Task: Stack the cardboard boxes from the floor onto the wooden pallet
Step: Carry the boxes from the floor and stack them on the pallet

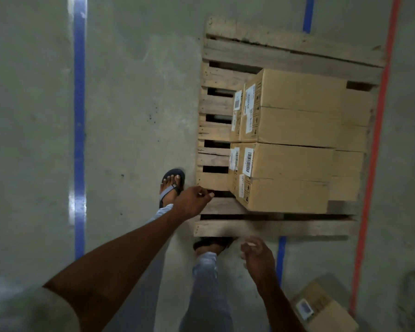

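Note:
A wooden pallet (228,227) lies on the concrete floor at the upper right. Several brown cardboard boxes with white barcode labels are stacked on it; the upper layer shows one box (295,107) at the back and one box (288,178) nearer me. My left hand (193,201) hovers at the pallet's near left corner, fingers loosely curled, holding nothing. My right hand (258,257) hangs below the pallet's near edge, fingers apart and empty. Another cardboard box (326,307) with a white label lies on the floor at the lower right.
My feet in dark sandals (173,185) stand by the pallet's left and near edges. Blue tape lines (79,130) run along the floor on the left and behind the pallet; a red line (374,149) runs along the pallet's right side.

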A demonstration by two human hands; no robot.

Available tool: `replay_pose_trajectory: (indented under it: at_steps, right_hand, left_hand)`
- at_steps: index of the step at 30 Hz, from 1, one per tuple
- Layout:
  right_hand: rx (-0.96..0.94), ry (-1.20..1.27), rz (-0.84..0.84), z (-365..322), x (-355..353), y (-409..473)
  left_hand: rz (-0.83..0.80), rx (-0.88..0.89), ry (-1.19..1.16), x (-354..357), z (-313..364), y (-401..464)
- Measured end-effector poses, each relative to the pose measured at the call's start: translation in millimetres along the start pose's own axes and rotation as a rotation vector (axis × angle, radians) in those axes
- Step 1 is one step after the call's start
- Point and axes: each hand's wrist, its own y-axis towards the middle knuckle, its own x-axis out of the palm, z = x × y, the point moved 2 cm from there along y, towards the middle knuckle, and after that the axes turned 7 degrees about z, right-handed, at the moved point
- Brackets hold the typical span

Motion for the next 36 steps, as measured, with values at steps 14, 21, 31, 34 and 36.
replay_pose_trajectory:
  at_steps: [14,21,31,34,36]
  right_hand:
    - [0.12,0.545,-0.079,-65,-16,-239]
    - [0.066,0.794,0.126,54,6,-339]
    - [0.178,1.135,0.405,199,92,-477]
    - [0.256,1.248,0.452,232,120,-502]
    - [0.325,1.356,0.435,254,143,-514]
  left_hand:
    - [-0.021,0.284,0.198,-97,23,-140]
    - [-0.109,0.507,0.385,-65,3,-263]
    - [-0.475,0.688,0.632,68,-78,-456]
    - [-0.574,0.635,0.703,106,-112,-487]
    - [-0.598,0.638,0.796,132,-131,-489]
